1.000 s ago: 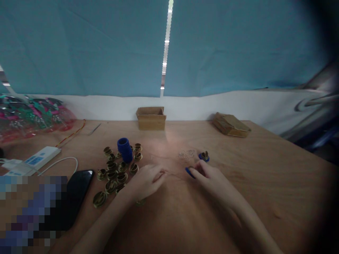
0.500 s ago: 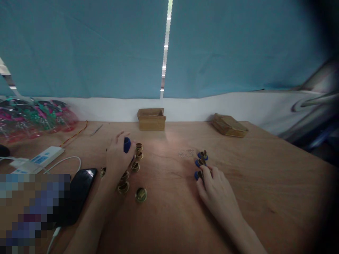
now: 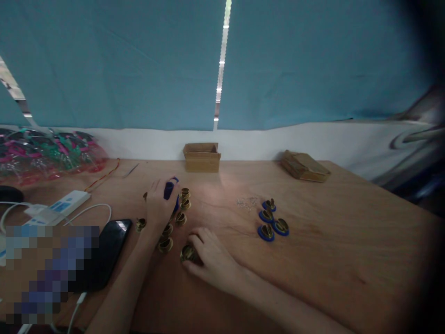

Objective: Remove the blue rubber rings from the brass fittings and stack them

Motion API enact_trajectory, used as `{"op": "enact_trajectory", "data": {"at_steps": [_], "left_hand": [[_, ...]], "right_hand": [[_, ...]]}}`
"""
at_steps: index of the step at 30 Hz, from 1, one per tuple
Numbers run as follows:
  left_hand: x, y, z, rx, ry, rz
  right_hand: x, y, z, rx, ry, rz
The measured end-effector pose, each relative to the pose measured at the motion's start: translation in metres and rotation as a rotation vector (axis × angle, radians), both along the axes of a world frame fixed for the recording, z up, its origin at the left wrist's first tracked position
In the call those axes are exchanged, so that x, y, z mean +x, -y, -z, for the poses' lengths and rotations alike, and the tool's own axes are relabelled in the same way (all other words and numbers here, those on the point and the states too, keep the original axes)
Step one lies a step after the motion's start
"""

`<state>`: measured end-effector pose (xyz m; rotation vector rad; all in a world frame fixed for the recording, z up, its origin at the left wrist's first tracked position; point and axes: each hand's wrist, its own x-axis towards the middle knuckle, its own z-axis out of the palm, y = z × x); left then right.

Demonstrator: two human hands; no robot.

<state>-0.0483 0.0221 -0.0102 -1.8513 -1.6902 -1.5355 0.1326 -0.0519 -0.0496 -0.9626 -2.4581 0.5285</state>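
Dark blue pieces (image 3: 169, 190) show between the thumb and fingers of my left hand (image 3: 158, 202), which is closed on them above the left part of the table. My right hand (image 3: 210, 257) has its thumb and fingers apart around a round gold-coloured piece (image 3: 187, 253) lying on the table. Several similar gold pieces (image 3: 181, 218) stand beside and under my left hand, one of them (image 3: 141, 225) left of the wrist. Further right, several gold pieces on blue bases (image 3: 266, 232) form a small cluster.
Tiny pale bits (image 3: 246, 202) lie mid-table. Behind are an open cardboard box (image 3: 202, 162) and another carton (image 3: 305, 167). On the left are a black phone (image 3: 106, 255), a white power strip (image 3: 71, 202) with cables, and plastic-wrapped items (image 3: 52, 155).
My right hand has moved left from the blue-based cluster to the round gold piece. One more blue-based piece now shows in the cluster. My left hand has stayed nearly in place.
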Motion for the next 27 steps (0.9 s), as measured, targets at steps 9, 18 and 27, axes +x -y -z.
{"op": "enact_trajectory", "data": {"at_steps": [9,18,27], "left_hand": [[0.053,0.027,0.016,-0.023,0.220,0.476],[0.084,0.047,0.039,-0.160,0.384,0.619],[0.089,0.041,0.041,-0.232,0.584,0.608]], "right_hand": [[0.033,-0.031,-0.014,-0.105,-0.414,0.230],[0.051,-0.050,-0.023,-0.199,-0.559,0.261],[0.043,-0.044,-0.019,-0.279,-0.648,0.264]]}}
